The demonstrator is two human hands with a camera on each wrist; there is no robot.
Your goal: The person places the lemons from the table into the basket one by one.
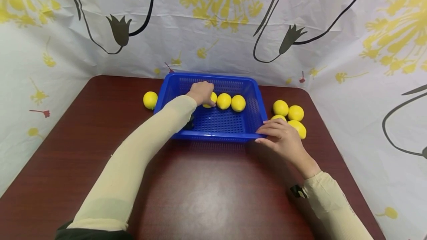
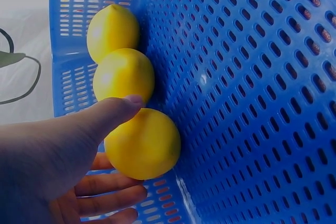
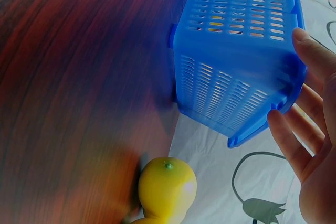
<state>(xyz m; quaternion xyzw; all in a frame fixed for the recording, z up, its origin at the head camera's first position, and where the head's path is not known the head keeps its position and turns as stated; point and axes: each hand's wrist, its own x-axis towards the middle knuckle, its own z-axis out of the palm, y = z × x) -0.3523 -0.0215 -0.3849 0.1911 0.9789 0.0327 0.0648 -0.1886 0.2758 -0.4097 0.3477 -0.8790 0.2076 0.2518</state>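
One dark table [image 1: 207, 188] carries a blue basket [image 1: 218, 123]. At its front-right corner, the right hand [image 1: 285, 138] lightly holds the edge, fingers half bent. Near its back wall, the left hand [image 1: 201, 92] (the nearer one) loosely grips the leftmost lemon [image 2: 144, 148], long axis unclear; two lemons [image 1: 224, 101] crowd its right, five lemons [image 1: 281, 108] lie outside.
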